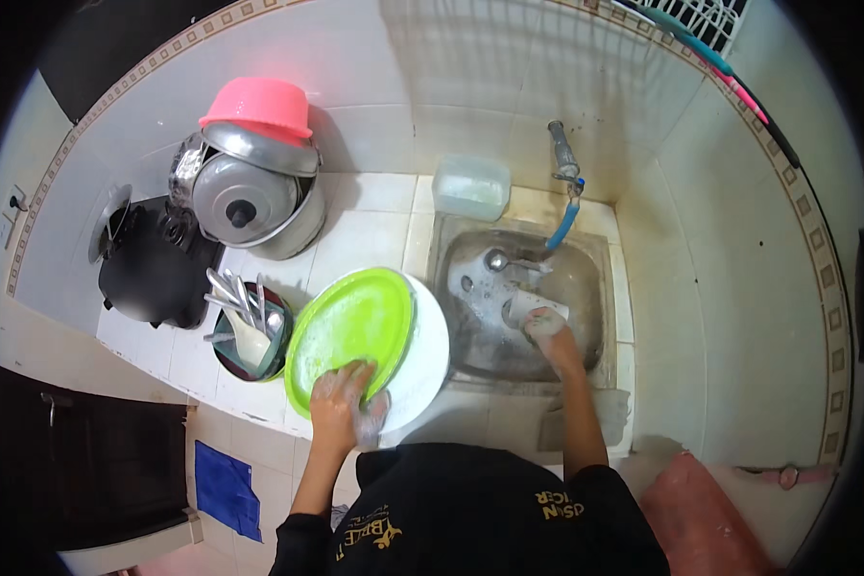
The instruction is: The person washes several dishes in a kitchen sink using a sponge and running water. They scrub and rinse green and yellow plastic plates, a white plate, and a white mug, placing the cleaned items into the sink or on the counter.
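My left hand (pixel 342 403), wet with suds, grips the near rim of a soapy lime-green oval tray (pixel 356 317). That tray is tilted over a large white round plate (pixel 425 353) on the counter beside the sink. Down in the stainless steel sink (pixel 583 288), my sudsy right hand (pixel 549 333) holds a white cup (pixel 527 306) lying on its side; my fingers hide part of it. A metal ladle (pixel 498 260) lies in the basin amid foam, near the drain.
A tap (pixel 563 155) with a blue hose (pixel 563 227) overhangs the sink. Behind it stands a translucent plastic tub (pixel 471 189). To the left are a cutlery container (pixel 248 338), stacked aluminium pots (pixel 288 223) under a pink basin (pixel 259 104), and a black stove (pixel 205 273).
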{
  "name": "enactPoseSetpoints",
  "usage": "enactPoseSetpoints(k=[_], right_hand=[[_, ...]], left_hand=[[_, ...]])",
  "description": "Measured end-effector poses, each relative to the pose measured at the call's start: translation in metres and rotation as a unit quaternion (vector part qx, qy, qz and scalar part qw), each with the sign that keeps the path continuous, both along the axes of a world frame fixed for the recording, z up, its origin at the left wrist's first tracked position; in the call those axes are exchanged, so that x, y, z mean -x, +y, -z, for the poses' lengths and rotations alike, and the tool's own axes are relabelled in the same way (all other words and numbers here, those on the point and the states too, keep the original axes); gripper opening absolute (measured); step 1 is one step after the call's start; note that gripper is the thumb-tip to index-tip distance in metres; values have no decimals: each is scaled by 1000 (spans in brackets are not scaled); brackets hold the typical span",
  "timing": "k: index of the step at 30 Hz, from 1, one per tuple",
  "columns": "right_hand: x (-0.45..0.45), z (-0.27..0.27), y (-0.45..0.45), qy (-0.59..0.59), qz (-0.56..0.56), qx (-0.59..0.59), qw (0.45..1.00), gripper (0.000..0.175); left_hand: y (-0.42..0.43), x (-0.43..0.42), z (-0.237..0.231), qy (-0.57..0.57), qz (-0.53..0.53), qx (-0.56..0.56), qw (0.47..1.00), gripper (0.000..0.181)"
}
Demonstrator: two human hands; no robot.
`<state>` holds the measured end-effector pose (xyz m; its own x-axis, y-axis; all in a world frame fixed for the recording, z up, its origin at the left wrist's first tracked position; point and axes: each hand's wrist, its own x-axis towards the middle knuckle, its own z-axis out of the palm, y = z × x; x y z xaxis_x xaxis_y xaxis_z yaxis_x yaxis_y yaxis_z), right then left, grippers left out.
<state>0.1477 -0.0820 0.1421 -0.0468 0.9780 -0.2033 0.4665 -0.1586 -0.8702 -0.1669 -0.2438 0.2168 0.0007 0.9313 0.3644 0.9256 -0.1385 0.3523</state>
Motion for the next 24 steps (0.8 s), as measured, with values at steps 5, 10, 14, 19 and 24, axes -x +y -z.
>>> enactPoseSetpoints(k=[5, 10, 14, 19, 24], right_hand=[[29, 49, 56, -67, -139, -64, 986, 26], [81, 95, 106, -274, -145, -100, 946, 33], [104, 112, 128, -381, -189, -61, 903, 24], [103, 150, 137, -434, -195, -105, 873, 19], [67, 80, 118, -272, -195, -196, 922, 10]], left_hand=[[3, 0, -19, -67, 18, -5, 998, 44], [22, 7, -22, -161, -44, -81, 983, 35], [44, 4, -33, -162, -100, -112, 975, 29], [69, -5, -41, -168, -36, -137, 975, 21], [125, -30, -69, -257, 96, 41, 961, 17]])
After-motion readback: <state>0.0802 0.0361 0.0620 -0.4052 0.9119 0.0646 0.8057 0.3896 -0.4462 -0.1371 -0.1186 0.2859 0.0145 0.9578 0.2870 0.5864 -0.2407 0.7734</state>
